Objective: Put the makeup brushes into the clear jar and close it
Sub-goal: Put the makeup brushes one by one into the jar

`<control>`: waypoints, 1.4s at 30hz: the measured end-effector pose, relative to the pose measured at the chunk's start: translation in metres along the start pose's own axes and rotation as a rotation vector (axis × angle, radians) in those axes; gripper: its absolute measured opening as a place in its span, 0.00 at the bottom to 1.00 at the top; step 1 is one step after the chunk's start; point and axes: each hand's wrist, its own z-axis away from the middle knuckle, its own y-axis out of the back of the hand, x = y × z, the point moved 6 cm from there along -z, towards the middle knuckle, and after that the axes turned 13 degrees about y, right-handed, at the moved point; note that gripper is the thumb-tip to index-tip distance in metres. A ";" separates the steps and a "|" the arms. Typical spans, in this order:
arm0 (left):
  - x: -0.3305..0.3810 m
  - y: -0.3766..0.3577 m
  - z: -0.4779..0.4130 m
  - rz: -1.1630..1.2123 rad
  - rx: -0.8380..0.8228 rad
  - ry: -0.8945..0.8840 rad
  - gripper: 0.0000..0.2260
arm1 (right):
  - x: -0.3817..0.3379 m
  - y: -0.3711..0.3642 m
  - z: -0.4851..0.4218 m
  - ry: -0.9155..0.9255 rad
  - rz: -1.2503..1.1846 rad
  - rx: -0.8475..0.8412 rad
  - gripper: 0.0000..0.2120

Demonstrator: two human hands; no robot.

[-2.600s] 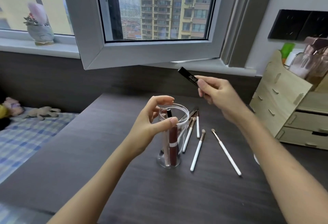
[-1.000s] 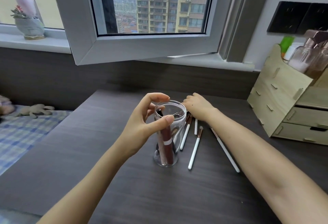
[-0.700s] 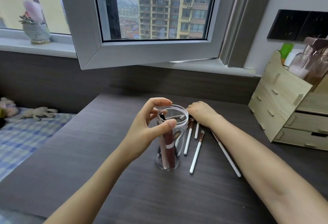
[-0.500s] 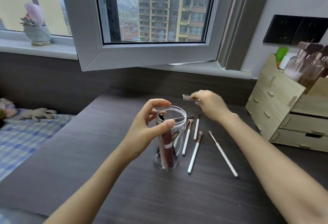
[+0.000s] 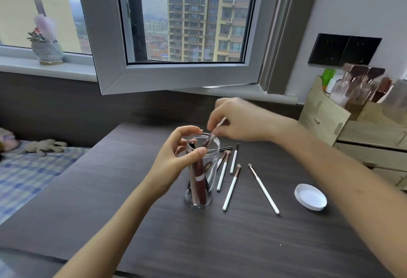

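One clear jar (image 5: 201, 180) is standing upright near the middle of the dark wood-grain tabletop (image 5: 220, 244), its mouth open and uncapped. It is a tall transparent cylinder, already holding a dark red tube with a pale band and several other slim items whose details are not resolvable through the wall. The left hand (image 5: 176, 161) is grasping the jar at its rim, thumb on the near side and fingers curled over the far side. The right hand (image 5: 237, 121) is pinching a white-handled makeup brush (image 5: 214, 133) above the jar, bristle end pointing down into the mouth.

Four more white-handled brushes (image 5: 231, 187) are lying flat on the tabletop just to the right of the jar, bristles pointing away from the person; the rightmost one (image 5: 263, 188) is angled away from the rest. A dark slim item is lying behind the jar, mostly hidden. The white round lid (image 5: 310, 196) is resting on the tabletop well to the right of the brushes, hollow side up.

A light wooden organizer (image 5: 326, 114) with drawers is standing at the right edge, carrying bottles on top. An open window sash (image 5: 176, 79) is projecting over the back of the tabletop, a potted plant (image 5: 46, 44) is sitting on the sill at left, and a bed with a checked cover (image 5: 26, 174) is lying beyond the left edge.
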 end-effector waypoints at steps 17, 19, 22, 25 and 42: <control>0.003 -0.003 -0.005 -0.087 -0.100 -0.091 0.13 | 0.150 -0.128 -0.018 -0.440 0.018 -0.104 0.10; 0.002 -0.002 -0.006 -0.101 -0.098 -0.099 0.11 | 0.151 -0.135 -0.021 -0.414 0.065 -0.126 0.09; 0.001 -0.002 -0.007 -0.092 -0.098 -0.100 0.10 | 0.149 -0.142 -0.029 -0.373 0.123 -0.158 0.08; -0.001 -0.003 -0.008 -0.071 -0.097 -0.100 0.13 | 0.149 -0.146 -0.036 -0.265 0.253 -0.179 0.07; -0.012 -0.001 -0.006 0.059 0.011 -0.060 0.22 | 0.029 0.031 0.042 -0.034 0.075 0.201 0.10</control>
